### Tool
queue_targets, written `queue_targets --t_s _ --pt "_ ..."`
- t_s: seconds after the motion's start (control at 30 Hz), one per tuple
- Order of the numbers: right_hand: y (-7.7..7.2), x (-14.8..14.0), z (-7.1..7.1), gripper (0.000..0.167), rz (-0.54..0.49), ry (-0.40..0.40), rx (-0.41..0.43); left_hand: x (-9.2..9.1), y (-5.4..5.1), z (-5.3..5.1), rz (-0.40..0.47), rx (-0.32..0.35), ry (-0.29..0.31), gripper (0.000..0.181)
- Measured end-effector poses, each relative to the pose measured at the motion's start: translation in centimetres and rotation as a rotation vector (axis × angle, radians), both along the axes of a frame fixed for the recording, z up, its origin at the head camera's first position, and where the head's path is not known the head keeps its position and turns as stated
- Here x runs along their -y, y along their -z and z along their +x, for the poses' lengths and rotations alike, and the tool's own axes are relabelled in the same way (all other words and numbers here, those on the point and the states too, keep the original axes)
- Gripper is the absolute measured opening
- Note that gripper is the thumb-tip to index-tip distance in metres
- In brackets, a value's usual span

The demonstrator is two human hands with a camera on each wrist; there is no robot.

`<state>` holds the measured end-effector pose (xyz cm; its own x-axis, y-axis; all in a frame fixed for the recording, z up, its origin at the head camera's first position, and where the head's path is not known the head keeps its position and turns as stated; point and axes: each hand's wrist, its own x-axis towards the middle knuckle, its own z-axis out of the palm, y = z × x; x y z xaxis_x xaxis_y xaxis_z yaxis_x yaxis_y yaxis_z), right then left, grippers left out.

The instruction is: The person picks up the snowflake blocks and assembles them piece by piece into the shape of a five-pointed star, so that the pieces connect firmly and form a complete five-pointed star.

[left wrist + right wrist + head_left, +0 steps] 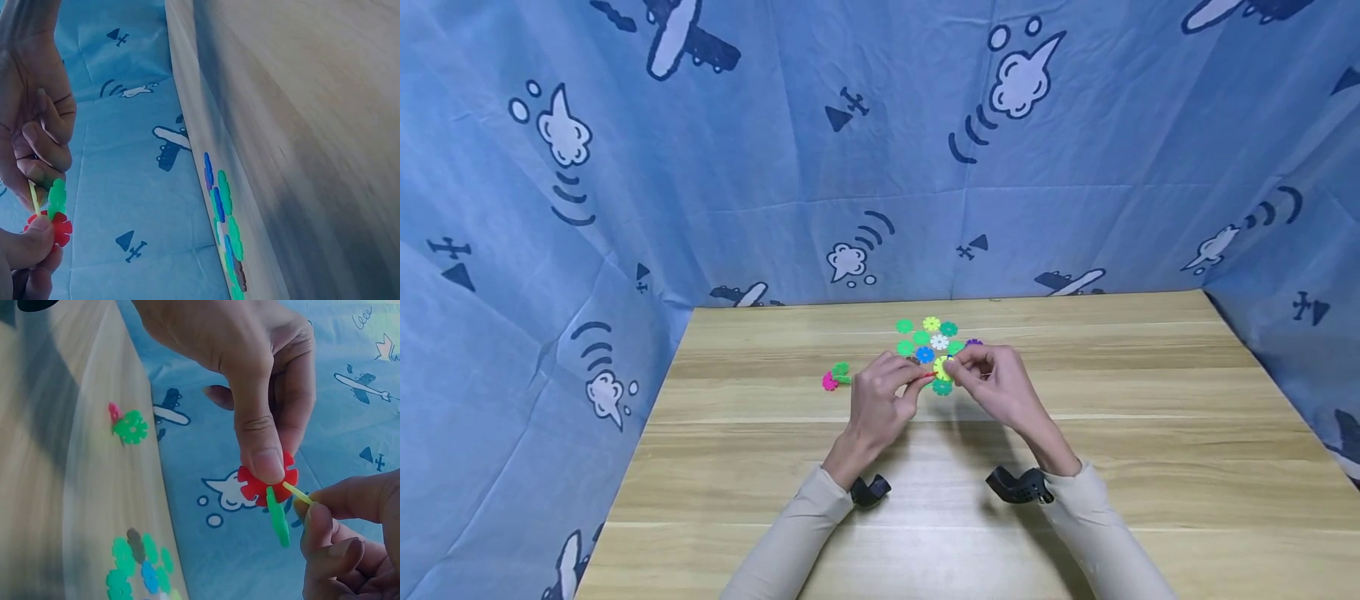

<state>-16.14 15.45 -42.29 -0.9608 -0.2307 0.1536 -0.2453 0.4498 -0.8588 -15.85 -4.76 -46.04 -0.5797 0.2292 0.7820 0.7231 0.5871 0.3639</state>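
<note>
My left hand (880, 396) pinches a red notched plastic disc (251, 486) between thumb and fingers. A green disc (278, 520) is joined to the red one at an angle, standing out from it in both wrist views. My right hand (1000, 387) pinches a yellow disc (941, 367), seen edge-on in the right wrist view. The yellow disc's edge meets the red disc's rim; how deep it sits in a notch I cannot tell. Both hands are held above the table, close together.
Several loose discs, among them a blue disc (925, 355), a white disc (939, 342) and a dark green disc (949, 329), lie on the wooden table (760, 467) beyond the hands. Left of them sits a pink disc (830, 382) with green ones. A blue patterned curtain (895, 167) surrounds the table.
</note>
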Motion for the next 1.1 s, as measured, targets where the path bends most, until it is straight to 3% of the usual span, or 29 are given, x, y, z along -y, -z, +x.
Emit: queue_targets --t_s 0.3,0.67,0.93,1.03,1.1 --pt "-0.3 0.2 0.1 0.02 -0.009 -0.006 0.01 0.0 0.2 -0.2 0.037 -0.11 0.01 0.007" --pt "-0.3 -0.1 0.3 0.018 -0.002 -0.037 0.024 0.5 -0.4 -0.2 0.022 -0.12 0.101 0.007" --pt "0.5 -0.3 0.0 0.021 -0.076 -0.03 0.07 0.4 -0.5 -0.2 0.028 -0.033 0.08 0.008" --pt "0.6 -0.3 -0.1 0.021 -0.063 -0.026 0.068 0.4 -0.4 -0.1 0.058 0.059 0.085 0.009" --pt "0.5 -0.4 -0.2 0.022 -0.048 -0.014 0.063 0.5 -0.4 0.0 0.104 0.174 0.098 0.009"
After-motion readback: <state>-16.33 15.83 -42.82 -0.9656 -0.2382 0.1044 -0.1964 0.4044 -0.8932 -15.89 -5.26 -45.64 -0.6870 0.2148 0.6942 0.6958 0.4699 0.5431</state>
